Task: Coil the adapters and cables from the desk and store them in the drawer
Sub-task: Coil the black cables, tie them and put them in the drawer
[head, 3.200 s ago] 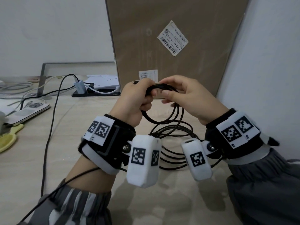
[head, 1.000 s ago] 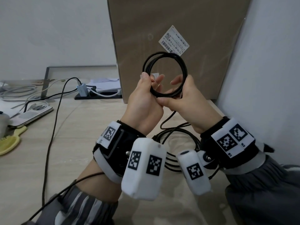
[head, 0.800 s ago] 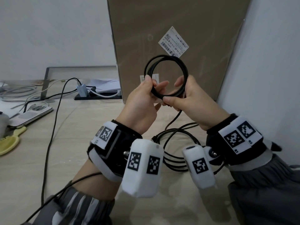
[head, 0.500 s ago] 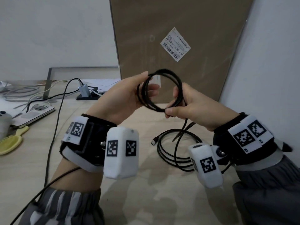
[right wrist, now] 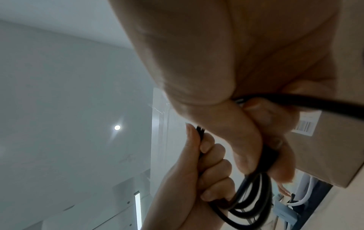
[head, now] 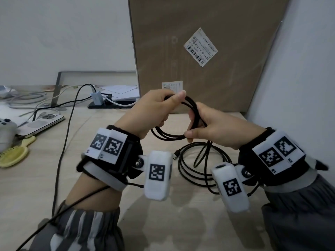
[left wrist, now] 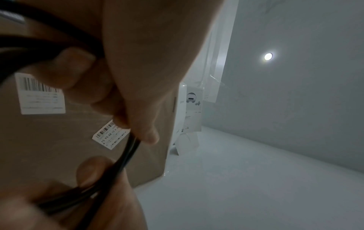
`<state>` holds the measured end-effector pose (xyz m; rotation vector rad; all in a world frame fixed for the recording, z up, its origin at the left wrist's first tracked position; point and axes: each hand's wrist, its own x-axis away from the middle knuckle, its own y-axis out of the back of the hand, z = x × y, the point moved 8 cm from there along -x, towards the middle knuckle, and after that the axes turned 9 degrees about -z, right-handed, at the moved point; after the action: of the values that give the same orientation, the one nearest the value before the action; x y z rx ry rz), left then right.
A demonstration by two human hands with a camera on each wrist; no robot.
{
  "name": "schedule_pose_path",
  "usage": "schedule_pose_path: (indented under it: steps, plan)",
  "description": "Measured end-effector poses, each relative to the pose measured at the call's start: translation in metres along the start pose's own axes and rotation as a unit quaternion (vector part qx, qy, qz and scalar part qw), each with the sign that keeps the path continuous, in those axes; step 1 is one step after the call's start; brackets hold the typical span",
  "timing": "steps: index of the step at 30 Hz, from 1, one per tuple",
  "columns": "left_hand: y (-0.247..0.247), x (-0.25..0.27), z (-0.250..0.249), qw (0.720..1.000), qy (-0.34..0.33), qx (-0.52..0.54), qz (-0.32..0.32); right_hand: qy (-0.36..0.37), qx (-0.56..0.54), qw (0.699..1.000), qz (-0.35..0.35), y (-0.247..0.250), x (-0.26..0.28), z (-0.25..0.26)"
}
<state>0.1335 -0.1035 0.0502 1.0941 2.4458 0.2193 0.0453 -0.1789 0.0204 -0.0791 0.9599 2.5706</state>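
Black cable (head: pixel 174 136), head view: we've dropped the coil from upright in front of the cardboard box (head: pixel 208 51) to a flatter loop held low over the desk (head: pixel 90 178). Left hand (head: pixel 152 113) is fisted round the far side of it, right hand (head: pixel 213 127) pinches the near strands. Several turns are in hand; the slack plus USB plug (head: pixel 175 157) lies loose on the desk near its right edge, so we judge coiling is roughly half done. No drawer in view. Phone (head: pixel 41 124), yellow brush (head: pixel 14 154) and charger (head: pixel 97 98) sit toward the left and back edges.

Left wrist: fingers curled on the bundled strands (left wrist: pixel 126 155), box labels behind, white wall, one ceiling light.

Right wrist: thumb and fingers clamp the loops (right wrist: pixel 254 200); left hand's knuckles (right wrist: pixel 212 168) are wrapped on the same bundle.
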Motion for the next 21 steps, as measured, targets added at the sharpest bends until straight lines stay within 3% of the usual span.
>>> schedule_pose_path:
  steps: [6, 10, 15, 21]
  plan:
    - [0.010, -0.005, 0.010, 0.986, 0.062, 0.116, -0.103, 0.029, -0.056, 0.993, -0.098, 0.017, -0.006, 0.002]
    - [0.013, -0.007, 0.022, 0.966, 0.114, 0.189, -0.136, 0.038, -0.109, 0.983, -0.146, 0.024, -0.008, 0.004]
    - [0.016, -0.008, 0.029, 0.945, 0.137, 0.240, -0.175, 0.041, -0.135, 0.979, -0.149, 0.028, -0.009, 0.001]
    - [0.013, -0.008, 0.033, 0.927, 0.155, 0.289, -0.182, 0.002, -0.210, 0.943, -0.257, 0.043, -0.007, -0.011]
